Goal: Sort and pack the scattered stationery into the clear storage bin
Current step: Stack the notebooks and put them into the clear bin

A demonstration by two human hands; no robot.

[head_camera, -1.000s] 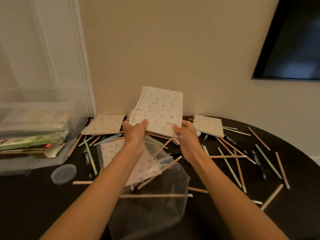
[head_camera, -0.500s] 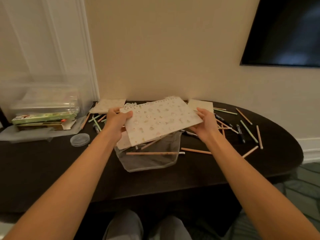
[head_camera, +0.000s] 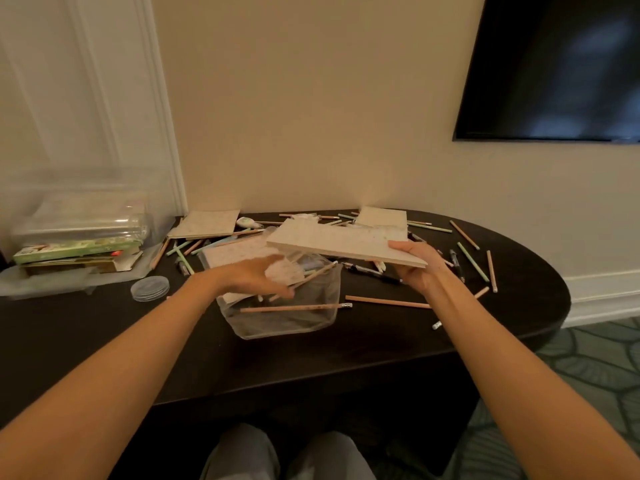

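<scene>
Fingers of our right hand (head_camera: 415, 268) pinch the pale patterned notebook (head_camera: 343, 242) over the dark counter (head_camera: 104, 341), our left hand (head_camera: 256, 278) spread loose.

left forearm (head_camera: 145, 351): bare | right forearm (head_camera: 491, 344): bare | trousers (head_camera: 242, 455): grey, plain, both knees in view

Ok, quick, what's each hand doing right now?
Left hand: too blurred; grip cannot be told.
Right hand: closed on the patterned notebook, at its edge.
</scene>
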